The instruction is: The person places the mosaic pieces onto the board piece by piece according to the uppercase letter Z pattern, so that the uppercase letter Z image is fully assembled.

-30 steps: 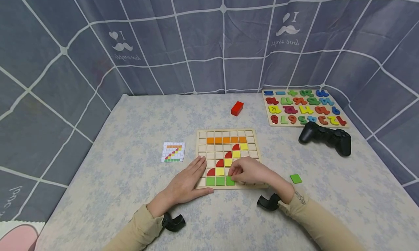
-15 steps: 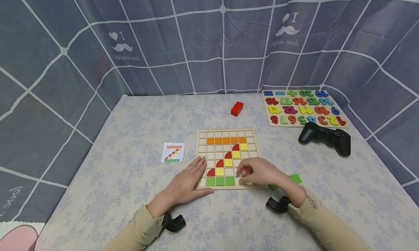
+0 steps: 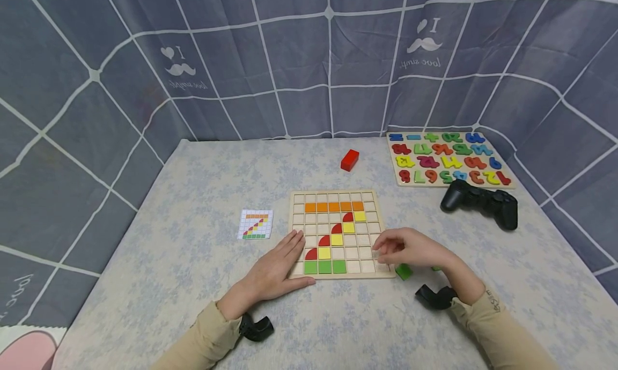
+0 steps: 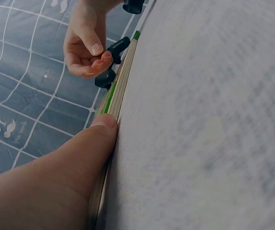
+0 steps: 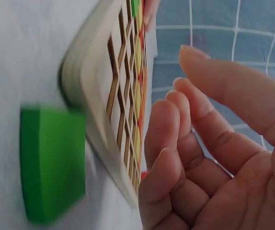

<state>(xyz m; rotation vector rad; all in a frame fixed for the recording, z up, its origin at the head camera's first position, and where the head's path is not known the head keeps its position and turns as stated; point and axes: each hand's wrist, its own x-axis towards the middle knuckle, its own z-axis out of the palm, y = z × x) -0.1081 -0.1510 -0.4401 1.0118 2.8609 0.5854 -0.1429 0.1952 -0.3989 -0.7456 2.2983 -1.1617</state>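
Observation:
My left hand (image 3: 272,271) lies with its fingers on the left edge of the wooden grid board (image 3: 318,193), thumb along the near edge. My right hand (image 3: 410,246) hovers over the board's near right corner, fingers loosely bent and nothing between them. In the board's bottom row sit green squares (image 3: 325,266). Red quarter-circles (image 3: 324,241) and yellow squares (image 3: 336,239) climb diagonally to the right. An orange row (image 3: 334,206) runs near the top. Just off the board's right corner lies a loose green square (image 5: 55,163); another green tile is mostly hidden behind my right wrist.
Left of the board lies a pattern card (image 3: 255,224). Behind stands a red block (image 3: 350,160). A number puzzle board (image 3: 449,161) and a black game controller (image 3: 480,204) occupy the back right. Grid-patterned curtains (image 3: 299,59) enclose the table.
My right hand has let go of the third green square in the bottom row and moved right, off that row. The loose green square by the corner has come into view. My left hand has stayed put.

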